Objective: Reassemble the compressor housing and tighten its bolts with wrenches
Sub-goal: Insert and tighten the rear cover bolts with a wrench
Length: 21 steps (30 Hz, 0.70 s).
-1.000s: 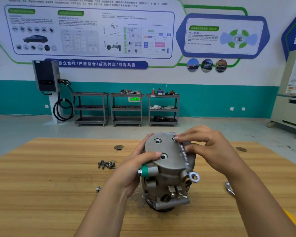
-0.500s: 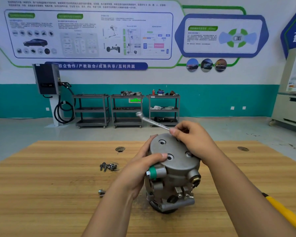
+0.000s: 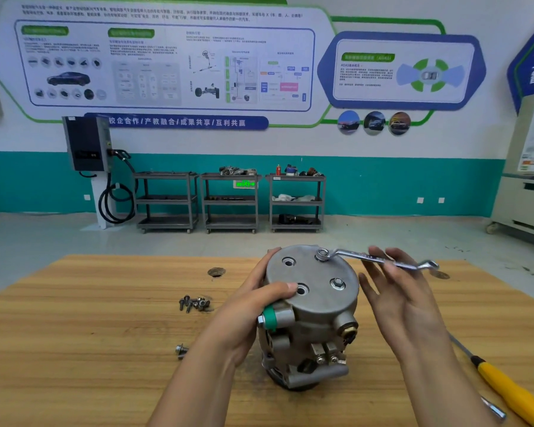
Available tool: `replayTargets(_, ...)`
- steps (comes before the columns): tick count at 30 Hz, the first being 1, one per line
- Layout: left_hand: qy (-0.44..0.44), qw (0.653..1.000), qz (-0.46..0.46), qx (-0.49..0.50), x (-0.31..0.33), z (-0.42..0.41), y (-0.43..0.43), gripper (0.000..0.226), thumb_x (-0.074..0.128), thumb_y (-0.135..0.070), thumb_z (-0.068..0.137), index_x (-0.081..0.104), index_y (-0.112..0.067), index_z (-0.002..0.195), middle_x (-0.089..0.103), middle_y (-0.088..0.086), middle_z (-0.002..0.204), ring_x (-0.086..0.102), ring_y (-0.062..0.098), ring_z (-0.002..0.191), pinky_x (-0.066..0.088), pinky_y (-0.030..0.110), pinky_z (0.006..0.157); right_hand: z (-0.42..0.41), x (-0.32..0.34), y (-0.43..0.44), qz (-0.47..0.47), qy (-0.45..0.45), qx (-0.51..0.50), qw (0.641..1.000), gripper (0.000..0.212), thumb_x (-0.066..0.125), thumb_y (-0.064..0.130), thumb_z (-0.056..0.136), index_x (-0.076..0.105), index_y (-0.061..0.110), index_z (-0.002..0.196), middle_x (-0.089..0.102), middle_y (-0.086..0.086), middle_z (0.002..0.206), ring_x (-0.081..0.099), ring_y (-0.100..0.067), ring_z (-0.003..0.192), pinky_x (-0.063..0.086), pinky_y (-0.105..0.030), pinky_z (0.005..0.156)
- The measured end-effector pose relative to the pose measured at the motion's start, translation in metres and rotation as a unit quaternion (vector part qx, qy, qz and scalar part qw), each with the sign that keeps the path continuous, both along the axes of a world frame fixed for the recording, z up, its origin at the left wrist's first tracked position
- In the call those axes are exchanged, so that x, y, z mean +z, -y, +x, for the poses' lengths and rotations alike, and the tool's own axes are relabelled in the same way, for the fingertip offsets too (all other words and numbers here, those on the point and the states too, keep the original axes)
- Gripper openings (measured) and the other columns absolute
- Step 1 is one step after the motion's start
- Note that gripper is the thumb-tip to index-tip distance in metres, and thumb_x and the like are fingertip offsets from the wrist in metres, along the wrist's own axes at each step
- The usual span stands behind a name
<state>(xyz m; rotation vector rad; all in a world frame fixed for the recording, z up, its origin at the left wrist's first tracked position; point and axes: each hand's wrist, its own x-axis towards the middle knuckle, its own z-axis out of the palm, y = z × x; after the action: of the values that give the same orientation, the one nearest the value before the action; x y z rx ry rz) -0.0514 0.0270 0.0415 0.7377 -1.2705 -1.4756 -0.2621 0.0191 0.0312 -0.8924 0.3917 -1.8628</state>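
Grey cast-metal compressor housing [image 3: 309, 315] is standing upright on the wooden tabletop [image 3: 74, 349], its long axis vertical, the round end cover tilting slightly toward me. I am counting four bolt positions on that cover: two carrying hex bolts, two showing as empty holes. A green collar is sitting on a port at the near left side.

Slim silver double-ended wrench [image 3: 379, 258] is lying roughly level, its long axis running left to right; its ring end is sitting over the far bolt [image 3: 322, 253] and the other end is pointing right, past my fingers.

My left hand [image 3: 253, 309] is wrapping the housing's left side, thumb lying across the cover next to the near empty hole, fingers curling behind. My right hand [image 3: 404, 297] is spread flat with the palm facing the housing; the fingertips are up against the wrench shank, not closed round it. I cannot tell how firmly they are touching.

Loose bolts: a small heap [image 3: 195, 303] on the table left of the housing, count unclear, and one single bolt [image 3: 181, 350] nearer me. One yellow-handled screwdriver [image 3: 506, 389] is lying at the right edge, shaft pointing away.
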Motion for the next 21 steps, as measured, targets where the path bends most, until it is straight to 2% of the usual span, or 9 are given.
replayTargets(3, -0.004, 1.000, -0.004, -0.001, -0.001, 0.001, 0.001, 0.067, 0.074, -0.017, 0.060, 0.059, -0.039, 0.122, 0.069, 0.002, 0.114, 0.069, 0.021, 0.098, 0.055, 0.029, 0.075, 0.008, -0.016, -0.026, -0.063, -0.089, -0.098, 0.989, 0.024, 0.055, 0.008, 0.074, 0.068, 0.026, 0.084, 0.071, -0.004, 0.104, 0.062, -0.021, 0.110, 0.052, -0.028, 0.086)
replayTargets(5, 0.006, 1.000, -0.006, 0.000, -0.001, 0.000, 0.000, 0.069, 0.077, -0.015, 0.060, 0.058, -0.039, 0.122, 0.069, 0.001, 0.113, 0.068, 0.020, 0.098, 0.055, 0.030, 0.077, 0.019, -0.024, -0.041, -0.108, -0.196, -0.153, 0.962, 0.026, 0.061, 0.004, 0.074, 0.069, 0.023, 0.089, 0.069, -0.004, 0.110, 0.060, -0.020, 0.114, 0.050, -0.025, 0.090)
replayTargets(7, 0.004, 1.000, -0.006, 0.002, -0.001, -0.002, 0.000, 0.071, 0.080, -0.013, 0.060, 0.058, -0.039, 0.123, 0.069, 0.002, 0.112, 0.069, 0.021, 0.095, 0.055, 0.029, 0.072, 0.029, -0.026, -0.050, -0.129, -0.346, -0.196, 0.908, 0.037, 0.069, 0.008, 0.073, 0.069, 0.031, 0.102, 0.066, 0.008, 0.119, 0.051, -0.014, 0.123, 0.046, -0.024, 0.095)
replayTargets(10, 0.003, 1.000, -0.014, 0.003, -0.001, -0.002, 0.000, 0.070, 0.075, -0.020, 0.060, 0.056, -0.040, 0.125, 0.067, 0.004, 0.116, 0.069, 0.023, 0.097, 0.055, 0.030, 0.074, 0.041, -0.012, -0.054, -0.135, -0.525, -0.259, 0.800, 0.037, 0.057, 0.038, 0.082, 0.058, 0.051, 0.117, 0.054, 0.034, 0.125, 0.032, -0.004, 0.131, 0.028, -0.026, 0.102)
replayTargets(12, 0.014, 1.000, -0.022, 0.005, 0.000, -0.002, -0.001, 0.073, 0.076, -0.024, 0.060, 0.054, -0.039, 0.128, 0.066, 0.003, 0.120, 0.064, 0.024, 0.107, 0.051, 0.036, 0.091, 0.047, 0.006, -0.051, -0.136, -0.583, -0.276, 0.752, 0.029, 0.046, 0.049, 0.085, 0.057, 0.055, 0.112, 0.049, 0.043, 0.122, 0.027, 0.001, 0.131, 0.016, -0.025, 0.104)
replayTargets(13, 0.017, 1.000, -0.025, 0.003, 0.000, -0.002, -0.002, 0.072, 0.075, -0.022, 0.062, 0.053, -0.036, 0.129, 0.066, 0.004, 0.120, 0.063, 0.024, 0.109, 0.049, 0.037, 0.094, 0.049, 0.014, -0.048, -0.133, -0.607, -0.275, 0.734, 0.026, 0.048, 0.051, 0.085, 0.056, 0.056, 0.110, 0.049, 0.045, 0.119, 0.026, 0.003, 0.130, 0.014, -0.023, 0.103)
replayTargets(15, 0.015, 0.999, -0.033, 0.001, -0.001, -0.002, -0.002, 0.060, 0.074, -0.015, 0.068, 0.057, -0.033, 0.123, 0.069, 0.008, 0.113, 0.066, 0.024, 0.102, 0.053, 0.033, 0.085, 0.054, 0.030, -0.038, -0.116, -0.644, -0.265, 0.708, 0.024, 0.056, 0.047, 0.086, 0.057, 0.055, 0.109, 0.051, 0.042, 0.117, 0.027, 0.003, 0.127, 0.013, -0.022, 0.096)
replayTargets(17, 0.022, 0.999, -0.030, 0.008, -0.001, -0.002, -0.002, 0.052, 0.076, -0.015, 0.068, 0.062, -0.039, 0.112, 0.071, 0.005, 0.107, 0.069, 0.021, 0.097, 0.054, 0.030, 0.077, 0.059, 0.042, -0.026, -0.102, -0.683, -0.253, 0.678, 0.028, 0.056, 0.045, 0.086, 0.058, 0.050, 0.114, 0.045, 0.043, 0.120, 0.026, 0.000, 0.127, 0.010, -0.020, 0.090)
replayTargets(21, 0.026, 0.999, -0.025, 0.012, -0.001, 0.000, -0.001, 0.063, 0.075, -0.024, 0.062, 0.058, -0.046, 0.118, 0.071, -0.001, 0.109, 0.068, 0.019, 0.099, 0.052, 0.032, 0.082, 0.065, 0.060, 0.002, -0.058, -0.758, -0.247, 0.601, 0.039, 0.042, 0.046, 0.094, 0.046, 0.042, 0.133, 0.039, 0.028, 0.141, 0.023, -0.011, 0.135, 0.008, -0.031, 0.095)
